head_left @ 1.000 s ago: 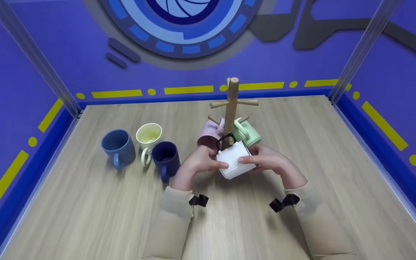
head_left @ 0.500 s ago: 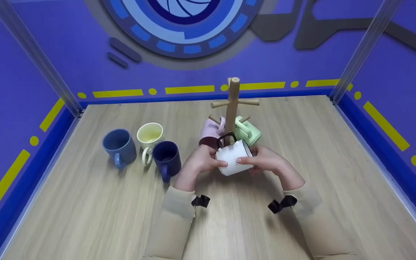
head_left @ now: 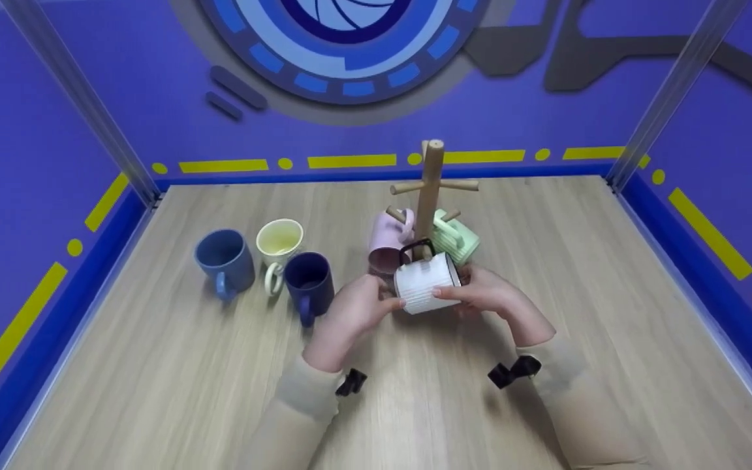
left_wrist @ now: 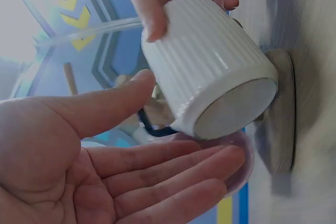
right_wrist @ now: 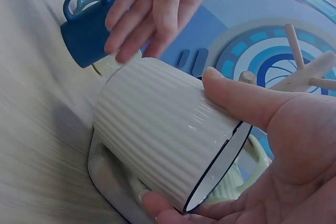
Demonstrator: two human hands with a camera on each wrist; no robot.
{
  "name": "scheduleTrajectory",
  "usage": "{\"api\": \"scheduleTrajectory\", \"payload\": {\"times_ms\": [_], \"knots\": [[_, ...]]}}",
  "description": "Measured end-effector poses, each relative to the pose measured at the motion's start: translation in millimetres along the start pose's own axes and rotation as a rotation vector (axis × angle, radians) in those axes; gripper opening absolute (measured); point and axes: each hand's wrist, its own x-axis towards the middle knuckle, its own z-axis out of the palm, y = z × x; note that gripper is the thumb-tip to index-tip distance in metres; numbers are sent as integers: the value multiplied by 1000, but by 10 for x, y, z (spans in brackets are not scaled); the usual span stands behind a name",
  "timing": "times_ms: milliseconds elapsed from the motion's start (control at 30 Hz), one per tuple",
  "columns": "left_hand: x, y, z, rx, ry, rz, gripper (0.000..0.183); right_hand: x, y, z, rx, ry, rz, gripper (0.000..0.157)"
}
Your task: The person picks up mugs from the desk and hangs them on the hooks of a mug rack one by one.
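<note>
A white ribbed mug with a black rim and dark handle lies sideways in front of the wooden mug tree. Its handle points up and back at a low peg; whether the peg passes through it I cannot tell. My right hand grips the mug at its rim end, thumb on the outer wall. At the base end, my left hand has its fingers extended and spread, apart from the mug or barely touching it. Behind the white mug, a lilac mug and a light green mug hang on the tree.
To the left on the wooden table stand a grey-blue mug, a pale yellow mug and a navy mug, close together. The navy one is beside my left hand. Upper pegs stick out from the tree. Blue-purple panels enclose the table.
My left hand has loosened from the white mug and drawn slightly back toward the lower left. The mug has levelled a little, still in my right hand. The head view has shifted slightly.
</note>
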Motion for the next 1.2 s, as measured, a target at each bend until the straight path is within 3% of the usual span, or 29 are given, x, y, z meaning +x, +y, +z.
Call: {"api": "scheduleTrajectory", "payload": {"times_ms": [100, 167, 267, 367, 500, 633, 700, 800, 900, 967, 1200], "knots": [[-209, -75, -103, 58, 24, 8, 28, 3, 7, -8, -18, 10, 7, 65], [-341, -177, -169, 111, 79, 9, 28, 8, 11, -13, -38, 12, 7, 65], [-479, -390, -241, 197, 174, -47, 34, -4, -7, -19, -78, 24, -12, 62], [-544, -611, -284, 245, 233, -148, 41, -55, -84, -20, -150, 74, -72, 65], [-542, -852, -279, 221, 243, -219, 43, -204, -281, 2, -304, 234, -84, 95], [-507, -1005, -220, 180, 254, -202, 37, -358, -515, 79, -458, 401, -69, 110], [-486, -1047, -185, 163, 275, -183, 35, -389, -614, 146, -498, 464, -150, 103], [-459, -1083, -134, 160, 318, -158, 33, -363, -710, 274, -540, 514, -371, 87], [-441, -1089, -97, 176, 351, -144, 30, -272, -768, 406, -581, 479, -590, 75], [-434, -1093, -83, 190, 362, -147, 29, -200, -802, 488, -639, 423, -673, 72], [-451, -1121, -153, 264, 365, -167, 29, 88, -910, 779, -901, 207, -740, 77]]}}
